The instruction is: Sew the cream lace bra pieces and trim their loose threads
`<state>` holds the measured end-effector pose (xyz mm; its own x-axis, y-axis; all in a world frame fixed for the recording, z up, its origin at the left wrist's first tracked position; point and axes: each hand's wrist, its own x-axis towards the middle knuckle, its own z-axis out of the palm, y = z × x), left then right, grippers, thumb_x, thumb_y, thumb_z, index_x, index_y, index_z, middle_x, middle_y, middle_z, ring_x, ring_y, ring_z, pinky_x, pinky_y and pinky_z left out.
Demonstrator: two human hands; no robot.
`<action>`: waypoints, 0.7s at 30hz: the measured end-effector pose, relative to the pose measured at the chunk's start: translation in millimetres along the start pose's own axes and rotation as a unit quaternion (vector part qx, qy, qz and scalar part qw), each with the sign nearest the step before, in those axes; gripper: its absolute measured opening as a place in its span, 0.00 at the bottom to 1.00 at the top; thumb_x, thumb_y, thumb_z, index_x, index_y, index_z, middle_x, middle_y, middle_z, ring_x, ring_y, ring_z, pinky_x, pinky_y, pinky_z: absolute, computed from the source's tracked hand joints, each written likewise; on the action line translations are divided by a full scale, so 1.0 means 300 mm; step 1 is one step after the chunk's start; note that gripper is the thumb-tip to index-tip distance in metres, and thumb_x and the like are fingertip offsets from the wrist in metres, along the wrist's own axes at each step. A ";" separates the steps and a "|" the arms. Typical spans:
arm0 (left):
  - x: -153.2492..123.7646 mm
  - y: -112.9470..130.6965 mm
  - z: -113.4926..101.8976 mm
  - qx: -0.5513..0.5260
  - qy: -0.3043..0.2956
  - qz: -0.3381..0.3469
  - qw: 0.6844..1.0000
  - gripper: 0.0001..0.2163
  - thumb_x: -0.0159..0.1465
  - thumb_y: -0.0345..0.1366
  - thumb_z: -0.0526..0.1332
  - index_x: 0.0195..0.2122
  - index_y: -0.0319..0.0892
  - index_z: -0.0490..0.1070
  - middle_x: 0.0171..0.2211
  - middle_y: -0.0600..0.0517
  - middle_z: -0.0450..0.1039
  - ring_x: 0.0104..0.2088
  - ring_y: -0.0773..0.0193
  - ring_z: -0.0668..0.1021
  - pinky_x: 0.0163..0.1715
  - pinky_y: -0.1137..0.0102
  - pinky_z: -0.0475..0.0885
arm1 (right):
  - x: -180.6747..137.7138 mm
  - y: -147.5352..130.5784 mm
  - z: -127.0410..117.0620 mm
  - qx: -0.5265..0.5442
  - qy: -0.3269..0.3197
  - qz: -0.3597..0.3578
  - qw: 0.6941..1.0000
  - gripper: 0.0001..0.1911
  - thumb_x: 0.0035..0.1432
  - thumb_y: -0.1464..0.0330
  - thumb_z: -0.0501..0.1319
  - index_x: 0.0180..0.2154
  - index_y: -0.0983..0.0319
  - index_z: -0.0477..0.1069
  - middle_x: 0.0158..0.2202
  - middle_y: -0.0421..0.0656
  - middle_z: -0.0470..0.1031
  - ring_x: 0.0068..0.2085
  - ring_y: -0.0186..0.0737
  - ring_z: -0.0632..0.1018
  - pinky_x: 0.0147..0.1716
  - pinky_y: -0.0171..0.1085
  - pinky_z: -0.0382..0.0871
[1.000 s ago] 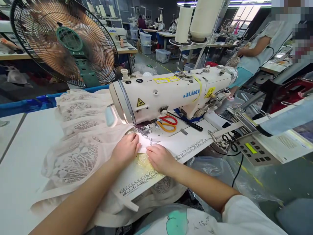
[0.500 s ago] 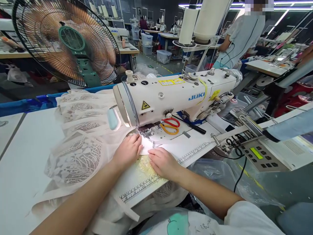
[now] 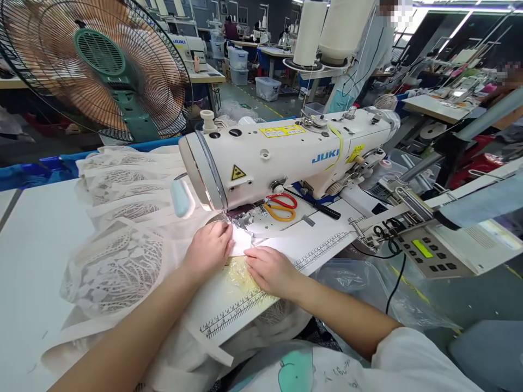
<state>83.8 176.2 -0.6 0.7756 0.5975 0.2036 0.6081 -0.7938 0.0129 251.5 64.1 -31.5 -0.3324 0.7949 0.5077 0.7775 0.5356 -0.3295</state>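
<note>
Background bins (image 3: pixel 267 88) lidded; left hand (image 3: pixel 208 247), right hand (image 3: pixel 272 269) press open-palmed on fabric (image 3: pixel 134 256).

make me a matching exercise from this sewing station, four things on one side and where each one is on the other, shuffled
1 scissors
2 fan
3 thread cones
4 left hand

a behind the table, far left
b resting on the fabric
c on a stand above the sewing machine
d on the machine bed, under its arm

Pairs: 1-d; 2-a; 3-c; 4-b
</note>
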 end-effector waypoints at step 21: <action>-0.113 0.116 -0.022 0.050 -0.011 0.029 0.998 0.18 0.64 0.29 0.48 0.51 0.39 0.70 0.49 0.44 0.75 0.32 0.59 0.78 0.27 0.67 0.70 | 0.026 -0.012 -0.003 -0.039 -0.061 0.020 0.997 0.12 0.59 0.70 0.54 0.43 0.66 0.70 0.52 0.50 0.71 0.52 0.43 0.73 0.58 0.43 0.63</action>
<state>77.4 127.5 -0.5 0.8133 0.5535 0.1793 0.5744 -0.8130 -0.0957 246.5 68.2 -25.5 -0.3590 0.8465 0.3933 0.8292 0.4827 -0.2820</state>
